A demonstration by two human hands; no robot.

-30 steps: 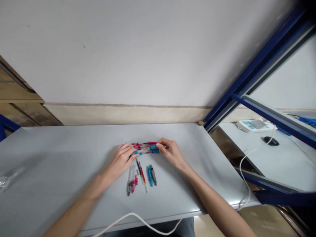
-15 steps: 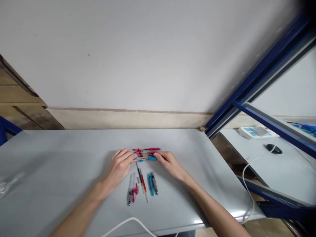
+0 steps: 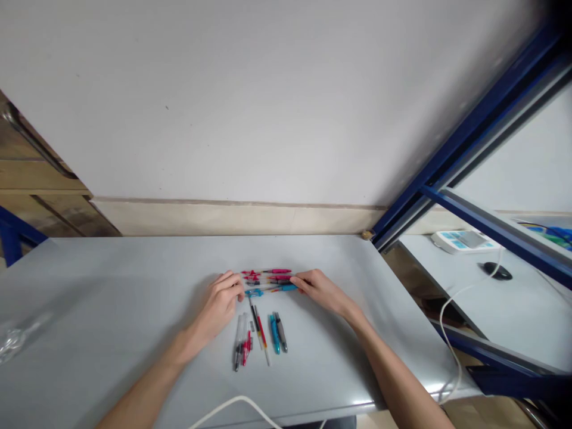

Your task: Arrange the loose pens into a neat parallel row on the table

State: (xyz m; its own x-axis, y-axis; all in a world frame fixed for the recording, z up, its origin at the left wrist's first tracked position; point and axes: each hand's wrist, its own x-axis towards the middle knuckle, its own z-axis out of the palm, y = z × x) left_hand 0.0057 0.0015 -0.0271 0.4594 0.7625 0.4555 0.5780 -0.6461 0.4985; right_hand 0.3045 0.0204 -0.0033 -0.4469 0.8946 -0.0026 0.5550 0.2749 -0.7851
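A row of pen parts lies across the grey table, with a red pen piece (image 3: 281, 271) at the back. My right hand (image 3: 313, 287) pinches the right end of a blue pen barrel (image 3: 288, 287). At the row's left end my left hand (image 3: 227, 292) has curled fingers beside a blue clip part (image 3: 254, 292); what they hold, if anything, is hidden. Nearer the front lie clear tubes (image 3: 241, 333), a red part (image 3: 246, 348), refills (image 3: 261, 328), a blue grip piece (image 3: 274, 333) and a grey one (image 3: 281, 332).
Clear plastic (image 3: 12, 342) lies at the table's left edge. A white cable (image 3: 241, 398) loops at the front edge. To the right, beyond a blue metal frame (image 3: 491, 218), are a black mouse (image 3: 497, 271) and a white device (image 3: 465, 240).
My right hand has moved right with the blue barrel. My left hand has drawn slightly away from the blue clip part, which now shows more fully.
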